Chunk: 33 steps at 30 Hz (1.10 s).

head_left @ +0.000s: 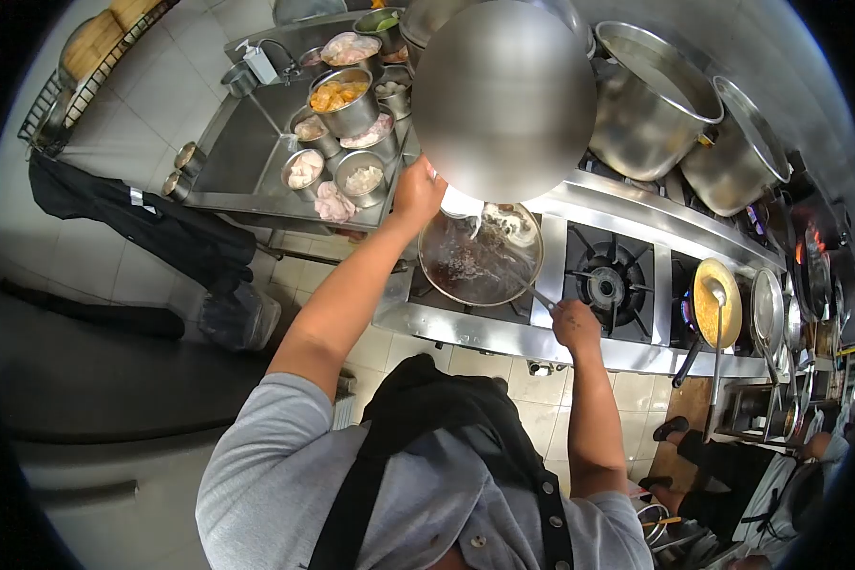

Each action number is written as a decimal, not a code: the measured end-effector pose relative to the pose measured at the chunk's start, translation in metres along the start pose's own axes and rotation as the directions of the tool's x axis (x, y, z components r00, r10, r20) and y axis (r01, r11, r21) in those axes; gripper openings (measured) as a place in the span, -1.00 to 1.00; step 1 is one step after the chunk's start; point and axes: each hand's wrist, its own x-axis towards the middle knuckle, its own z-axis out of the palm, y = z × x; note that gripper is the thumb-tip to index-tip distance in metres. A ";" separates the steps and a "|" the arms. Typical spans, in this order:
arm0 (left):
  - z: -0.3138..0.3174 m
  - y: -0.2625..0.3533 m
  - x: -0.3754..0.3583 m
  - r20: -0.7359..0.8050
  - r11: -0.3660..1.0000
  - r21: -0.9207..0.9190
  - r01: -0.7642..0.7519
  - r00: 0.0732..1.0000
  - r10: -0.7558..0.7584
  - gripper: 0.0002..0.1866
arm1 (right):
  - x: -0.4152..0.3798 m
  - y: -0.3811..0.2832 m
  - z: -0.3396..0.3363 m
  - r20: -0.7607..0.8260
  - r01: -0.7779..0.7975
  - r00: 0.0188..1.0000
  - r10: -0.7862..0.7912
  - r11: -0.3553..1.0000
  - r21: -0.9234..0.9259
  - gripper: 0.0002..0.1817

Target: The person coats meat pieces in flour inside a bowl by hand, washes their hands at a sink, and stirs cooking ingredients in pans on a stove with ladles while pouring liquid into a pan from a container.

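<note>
My left hand [418, 195] is closed on a container [460, 203], most of it hidden by a blurred oval patch. White liquid runs from its lip into a wide round pan [483, 304] on the stove. Dark brown liquid [461, 255] fills the pan, with pale streaks and foam at its far right side. My right hand [577, 330] grips a long metal handle [540, 295] that slants into the pan from the right. The working end of this utensil is under the liquid, so its kind is hidden.
Steel pots of raw meat and other ingredients crowd the sink counter at left, including an orange-filled pot [347, 109]. An unlit burner [606, 283] lies to the right, then a pan of yellow food [714, 313] over flame. Tall stockpots [646, 123] stand behind. A co-worker [731, 484] is at lower right.
</note>
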 end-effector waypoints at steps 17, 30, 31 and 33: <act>0.000 0.010 0.000 0.006 0.999 0.026 -0.038 0.999 0.038 -0.83 | -0.009 -0.019 -0.005 0.026 -0.016 1.000 0.016 1.000 -0.018 -0.77; -0.003 0.007 -0.003 -0.015 0.998 -0.006 -0.057 0.998 0.057 -0.81 | -0.003 -0.003 -0.003 0.043 0.016 0.999 -0.014 0.999 -0.030 -0.77; -0.004 0.009 -0.003 -0.006 0.999 0.006 -0.054 0.999 0.054 -0.81 | 0.002 -0.001 0.011 0.023 0.022 1.000 -0.021 0.999 -0.037 -0.77; -0.002 0.014 -0.002 -0.007 0.998 -0.012 -0.058 0.998 0.058 -0.81 | -0.003 -0.009 0.010 0.000 0.051 0.999 -0.051 0.998 -0.037 -0.78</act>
